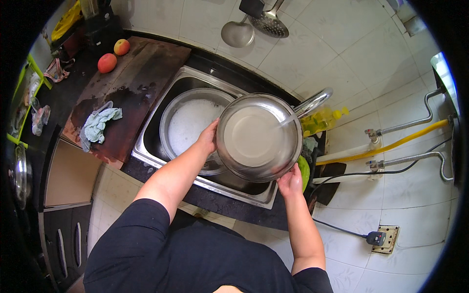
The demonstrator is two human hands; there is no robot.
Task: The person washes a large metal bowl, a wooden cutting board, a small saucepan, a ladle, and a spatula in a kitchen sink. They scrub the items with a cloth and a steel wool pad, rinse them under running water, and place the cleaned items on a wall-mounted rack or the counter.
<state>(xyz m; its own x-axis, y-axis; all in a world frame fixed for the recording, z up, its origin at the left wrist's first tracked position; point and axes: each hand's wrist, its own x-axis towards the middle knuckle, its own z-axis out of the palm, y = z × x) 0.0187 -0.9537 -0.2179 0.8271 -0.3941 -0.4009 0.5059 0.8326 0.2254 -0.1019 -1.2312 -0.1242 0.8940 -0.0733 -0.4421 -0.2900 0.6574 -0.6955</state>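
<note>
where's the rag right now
In the head view the crumpled pale blue rag lies on the dark wooden board, left of the sink.

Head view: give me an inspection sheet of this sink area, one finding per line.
Surface: steel sink set in a dark counter.
Job's things: steel bowl under running tap; foamy basin in the sink.
Clutter: rag and two apples on a wet wooden board.
Hands: left hand and right hand grip the bowl's rim.
Cables: black cord to wall plug.
Surroundings: white tiles, hanging ladles, hoses.
</note>
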